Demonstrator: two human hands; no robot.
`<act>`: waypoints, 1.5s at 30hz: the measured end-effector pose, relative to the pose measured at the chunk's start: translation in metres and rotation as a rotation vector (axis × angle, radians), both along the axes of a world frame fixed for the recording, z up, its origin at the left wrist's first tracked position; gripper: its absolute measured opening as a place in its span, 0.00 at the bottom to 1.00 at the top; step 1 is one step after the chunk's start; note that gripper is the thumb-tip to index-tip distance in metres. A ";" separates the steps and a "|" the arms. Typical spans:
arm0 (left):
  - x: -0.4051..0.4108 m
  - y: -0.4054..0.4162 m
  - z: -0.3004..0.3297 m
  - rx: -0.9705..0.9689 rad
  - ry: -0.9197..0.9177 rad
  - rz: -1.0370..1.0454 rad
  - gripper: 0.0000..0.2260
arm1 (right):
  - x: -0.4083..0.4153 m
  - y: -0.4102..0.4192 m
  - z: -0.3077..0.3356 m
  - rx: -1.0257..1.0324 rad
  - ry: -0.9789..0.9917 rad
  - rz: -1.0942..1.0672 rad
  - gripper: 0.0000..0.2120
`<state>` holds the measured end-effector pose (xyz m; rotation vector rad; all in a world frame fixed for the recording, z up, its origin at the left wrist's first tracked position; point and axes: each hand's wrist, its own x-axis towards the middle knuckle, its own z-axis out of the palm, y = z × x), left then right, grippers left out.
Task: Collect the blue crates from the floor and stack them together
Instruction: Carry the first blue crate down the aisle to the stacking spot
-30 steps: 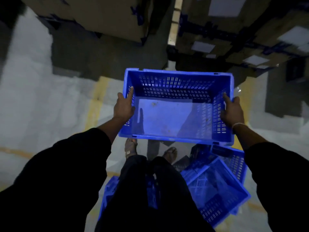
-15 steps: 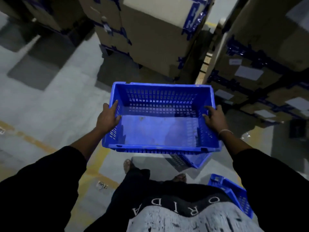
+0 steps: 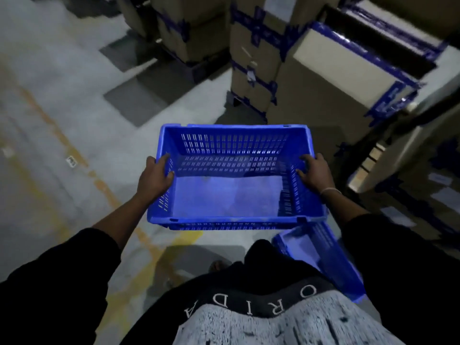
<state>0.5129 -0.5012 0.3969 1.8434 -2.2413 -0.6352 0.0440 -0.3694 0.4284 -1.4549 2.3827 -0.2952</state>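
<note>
Left hand [image 3: 154,179] and right hand [image 3: 315,171] grip opposite short walls of empty blue crate [image 3: 234,195], held level above floor [image 3: 74,115]. Second blue crate [image 3: 323,255] on floor, lower right. Taped cartons [image 3: 254,46] ahead.

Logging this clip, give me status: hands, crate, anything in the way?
Left hand and right hand each grip a side wall of the blue crate, empty, held level off the floor. Second blue crate on the floor at lower right. Taped cardboard boxes ahead.

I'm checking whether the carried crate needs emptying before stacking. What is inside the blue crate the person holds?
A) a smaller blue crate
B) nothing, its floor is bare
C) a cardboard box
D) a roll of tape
B: the held blue crate shows only its bare floor, with the left hand and the right hand gripping its side walls.
</note>
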 end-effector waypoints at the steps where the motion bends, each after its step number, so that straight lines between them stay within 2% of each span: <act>1: 0.012 -0.006 0.000 -0.003 -0.003 0.033 0.28 | 0.008 -0.021 0.000 -0.016 -0.007 0.032 0.22; 12: 0.113 -0.108 -0.007 0.006 -0.006 0.381 0.28 | 0.091 -0.287 -0.025 -0.055 0.016 0.382 0.24; 26: 0.203 -0.240 0.019 -0.022 0.008 0.723 0.27 | 0.221 -0.576 0.015 -0.077 -0.026 0.753 0.22; 37: 0.353 -0.411 -0.010 -0.091 0.024 0.781 0.27 | 0.385 -0.775 -0.008 -0.133 -0.058 0.803 0.18; 45: 0.483 -0.557 0.009 -0.100 0.011 0.758 0.26 | 0.509 -0.910 -0.010 -0.138 -0.085 0.732 0.18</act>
